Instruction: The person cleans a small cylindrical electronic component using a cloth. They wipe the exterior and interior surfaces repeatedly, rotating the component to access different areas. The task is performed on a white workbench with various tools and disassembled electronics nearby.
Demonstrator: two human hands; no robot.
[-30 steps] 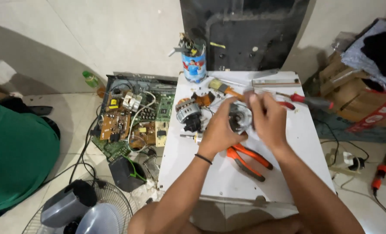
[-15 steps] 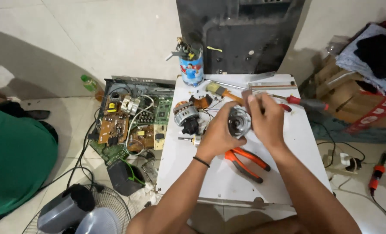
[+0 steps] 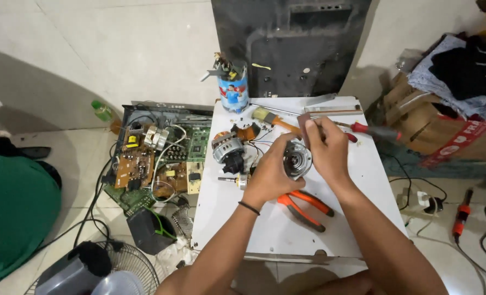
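Over a small white table [image 3: 357, 180], my left hand [image 3: 270, 175] grips a round grey metal motor housing [image 3: 297, 159] from the left and below. My right hand [image 3: 327, 150] sits on the housing's right side and pinches a small dark flat piece [image 3: 304, 121] above it. A black band circles my left wrist. Just left of my hands lie a motor core with copper winding [image 3: 227, 147] and a short shaft [image 3: 232, 179]. Orange-handled pliers [image 3: 305, 205] lie under my forearms.
A paintbrush [image 3: 270, 117], a red-handled screwdriver [image 3: 371, 131] and a can of tools [image 3: 232, 87] sit at the table's back. An open chassis with circuit boards [image 3: 155, 158] lies on the floor to the left, a fan [image 3: 90, 267] below it, and a cardboard box [image 3: 445, 131] at right.
My hands have stayed on the motor housing. The right hand has risen slightly, with the dark piece now showing above the housing. The view has shifted a little.
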